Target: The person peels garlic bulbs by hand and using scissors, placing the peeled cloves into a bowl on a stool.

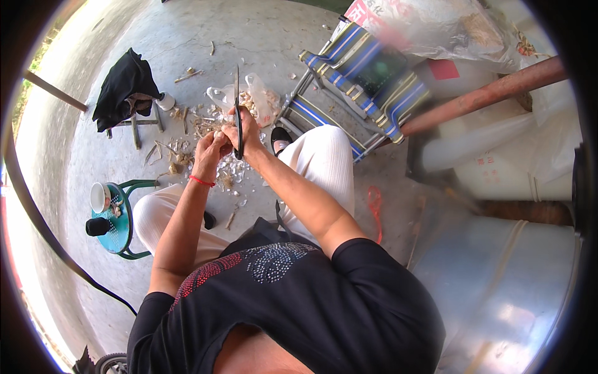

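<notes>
Between my hands, above the floor, is a small pale garlic bulb (pixel 217 134), partly hidden by my fingers. My left hand (pixel 209 152) grips it from the left, and the fingertips of my right hand (pixel 244 133) touch it. A pair of dark scissors (pixel 238 112) is also in my right hand, its blades pointing away from me. Just beyond, a clear plastic bag (pixel 266 100) holds peeled garlic cloves (pixel 247 103). Garlic skins (pixel 233 170), dry stalks and roots are scattered on the concrete below my hands, with more garlic bulbs (pixel 175 168) to the left.
A teal stool (pixel 122 233) at the left carries a white cup (pixel 100 198) and a black object. Black cloth (pixel 128 91) covers another small stool farther off. To the right stand a striped folding chair (pixel 345 61), a rusty pole (pixel 486 93) and a large metal drum (pixel 500 280).
</notes>
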Tool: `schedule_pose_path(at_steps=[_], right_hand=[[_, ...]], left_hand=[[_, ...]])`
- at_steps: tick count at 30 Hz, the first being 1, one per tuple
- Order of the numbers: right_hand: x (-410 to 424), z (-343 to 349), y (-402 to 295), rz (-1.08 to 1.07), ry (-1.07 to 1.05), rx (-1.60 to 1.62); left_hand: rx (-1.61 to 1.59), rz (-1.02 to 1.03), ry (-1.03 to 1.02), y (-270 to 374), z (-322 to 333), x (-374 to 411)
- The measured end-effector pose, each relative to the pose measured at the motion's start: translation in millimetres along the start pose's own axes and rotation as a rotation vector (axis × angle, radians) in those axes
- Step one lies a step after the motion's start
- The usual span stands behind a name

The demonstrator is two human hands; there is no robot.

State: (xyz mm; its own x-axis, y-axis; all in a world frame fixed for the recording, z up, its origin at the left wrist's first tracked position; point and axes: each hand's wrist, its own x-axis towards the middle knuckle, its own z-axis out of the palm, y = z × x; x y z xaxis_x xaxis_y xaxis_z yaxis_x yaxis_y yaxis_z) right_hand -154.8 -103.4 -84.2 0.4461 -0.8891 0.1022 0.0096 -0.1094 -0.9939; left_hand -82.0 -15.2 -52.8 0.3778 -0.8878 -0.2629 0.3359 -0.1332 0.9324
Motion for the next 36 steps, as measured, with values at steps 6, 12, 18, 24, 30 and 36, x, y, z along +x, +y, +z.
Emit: schedule_pose_path(at_steps=[6,12,18,24,30,36], right_hand=[[1,18,17,-0.062,-0.048,-0.096],[0,13,22,-0.054,-0.142,0.222],[-14,7,-23,-0.178,-0.413,-0.315],[-38,-5,-43,-0.481,-0.578,-0.692],[-38,5,-42,-0.53,-0.651,-0.714],[-39,9,-49,-0.61,-0.624,-0.706]], left_hand=[[0.139,-0.06,0.033,10,-15,-10],[0.112,0.016,-0.039,13,-19,-16],[-0.481,-0.023,0.179,20,-51,-25],[-0.598,0.085,0.295,31,-77,-34],[-0.574,0.18,0.372,37,-77,-41],[-0.486,0.131,0.355,39,-72,-44]])
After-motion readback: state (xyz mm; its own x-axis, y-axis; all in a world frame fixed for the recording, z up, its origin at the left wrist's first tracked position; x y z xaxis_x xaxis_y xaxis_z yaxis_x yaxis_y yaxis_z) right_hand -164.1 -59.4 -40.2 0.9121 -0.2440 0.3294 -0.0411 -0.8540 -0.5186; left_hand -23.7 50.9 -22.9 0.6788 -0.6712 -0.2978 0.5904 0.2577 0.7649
